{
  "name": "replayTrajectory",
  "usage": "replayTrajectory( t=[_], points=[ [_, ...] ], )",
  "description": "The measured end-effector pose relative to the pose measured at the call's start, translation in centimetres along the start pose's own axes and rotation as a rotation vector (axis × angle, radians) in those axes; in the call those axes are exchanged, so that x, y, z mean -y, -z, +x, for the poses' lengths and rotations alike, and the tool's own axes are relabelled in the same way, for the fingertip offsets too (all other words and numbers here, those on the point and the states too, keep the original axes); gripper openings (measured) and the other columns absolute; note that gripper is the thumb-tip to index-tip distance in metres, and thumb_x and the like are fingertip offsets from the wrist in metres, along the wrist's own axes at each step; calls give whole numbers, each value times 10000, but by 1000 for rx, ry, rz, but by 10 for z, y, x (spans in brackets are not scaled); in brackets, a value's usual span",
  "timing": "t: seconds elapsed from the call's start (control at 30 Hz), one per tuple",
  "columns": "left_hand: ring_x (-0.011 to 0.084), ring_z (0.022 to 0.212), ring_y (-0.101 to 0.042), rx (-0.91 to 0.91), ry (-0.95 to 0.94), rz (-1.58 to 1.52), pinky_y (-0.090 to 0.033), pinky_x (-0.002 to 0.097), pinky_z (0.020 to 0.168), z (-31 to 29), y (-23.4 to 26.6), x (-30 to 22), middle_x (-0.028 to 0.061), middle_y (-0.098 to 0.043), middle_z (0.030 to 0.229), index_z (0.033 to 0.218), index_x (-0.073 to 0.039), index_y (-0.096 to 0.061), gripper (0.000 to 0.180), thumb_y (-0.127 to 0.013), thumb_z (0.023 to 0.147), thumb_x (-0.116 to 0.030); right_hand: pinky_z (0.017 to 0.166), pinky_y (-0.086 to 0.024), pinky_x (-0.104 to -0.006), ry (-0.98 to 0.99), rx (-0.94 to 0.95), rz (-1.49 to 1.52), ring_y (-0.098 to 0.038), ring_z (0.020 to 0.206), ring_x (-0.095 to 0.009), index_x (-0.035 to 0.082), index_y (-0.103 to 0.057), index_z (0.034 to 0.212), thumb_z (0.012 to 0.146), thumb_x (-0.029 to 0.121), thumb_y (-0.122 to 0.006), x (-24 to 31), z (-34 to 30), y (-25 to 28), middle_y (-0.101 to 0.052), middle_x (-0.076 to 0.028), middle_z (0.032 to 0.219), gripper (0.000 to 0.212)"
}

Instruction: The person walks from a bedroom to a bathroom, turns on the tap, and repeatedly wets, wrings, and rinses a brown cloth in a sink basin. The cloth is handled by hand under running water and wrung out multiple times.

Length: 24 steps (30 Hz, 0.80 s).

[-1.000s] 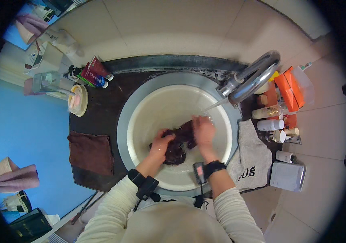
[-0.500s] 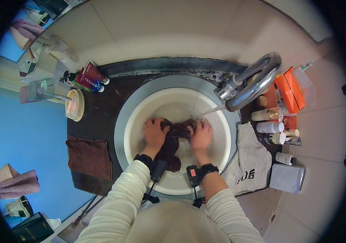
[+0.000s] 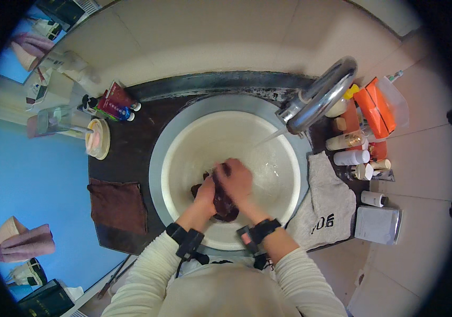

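Both hands are together inside the round white basin (image 3: 183, 137), near its front. My left hand (image 3: 204, 196) is closed round a wet dark maroon cloth (image 3: 226, 209), part of which bulges out at its left. My right hand (image 3: 238, 182) is also closed on the cloth, from above and the right, and is slightly smeared by motion. A fold of the cloth runs between the two hands and hangs down toward the near side. Water (image 3: 272, 137) streams from the curved metal tap (image 3: 323, 100) into the basin, apart from the hands.
Right of the basin lie a grey cloth (image 3: 323, 206), several bottles (image 3: 351, 157), an orange packet (image 3: 375, 108) and a clear box (image 3: 377, 224). A folded brown cloth (image 3: 117, 207), a soap dish (image 3: 99, 138) and tubes (image 3: 117, 103) sit on the dark counter at left.
My hands, apart on the spread cloth before, have come together near the front of the basin. The cloth is now bunched up between them. The tap still runs.
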<state>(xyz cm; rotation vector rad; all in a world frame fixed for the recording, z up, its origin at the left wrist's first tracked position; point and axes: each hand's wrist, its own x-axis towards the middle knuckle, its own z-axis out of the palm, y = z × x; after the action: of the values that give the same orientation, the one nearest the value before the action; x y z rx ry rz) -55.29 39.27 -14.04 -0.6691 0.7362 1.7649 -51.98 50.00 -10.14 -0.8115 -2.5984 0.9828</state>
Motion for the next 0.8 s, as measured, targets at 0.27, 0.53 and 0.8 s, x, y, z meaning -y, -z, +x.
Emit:
replayTrajectory(
  t=[0.27, 0.53, 0.8],
  points=[
    [380, 986, -508, -616, -1136, 1647, -412, 471, 879, 26, 5, -38, 222, -520, 1093, 1113, -77, -553, 283, -585, 872, -222, 878, -389, -473, 27, -277, -321, -407, 1164, -347, 216, -626, 1073, 836, 228, -610, -88, 12, -7, -432, -141, 1268, 238],
    [358, 1004, -507, -556, -859, 1854, -422, 459, 878, 60, 5, -43, 204, -499, 1152, 1180, -139, -524, 371, -608, 819, -160, 914, -398, -467, -45, 127, -327, -434, 1165, -361, 242, -544, 1232, 786, 198, -656, -102, 11, -47, -420, -124, 1326, 462],
    [214, 944, -567, -70, -360, 14, -491, 361, 827, 47, 5, -43, 54, -576, 1047, 1117, -92, -525, 277, -538, 884, -241, 719, -472, -441, -8, 71, 249, -578, 845, -350, 120, -618, 962, 788, 273, -666, -3, -17, -23, -555, -161, 904, 237]
  ],
)
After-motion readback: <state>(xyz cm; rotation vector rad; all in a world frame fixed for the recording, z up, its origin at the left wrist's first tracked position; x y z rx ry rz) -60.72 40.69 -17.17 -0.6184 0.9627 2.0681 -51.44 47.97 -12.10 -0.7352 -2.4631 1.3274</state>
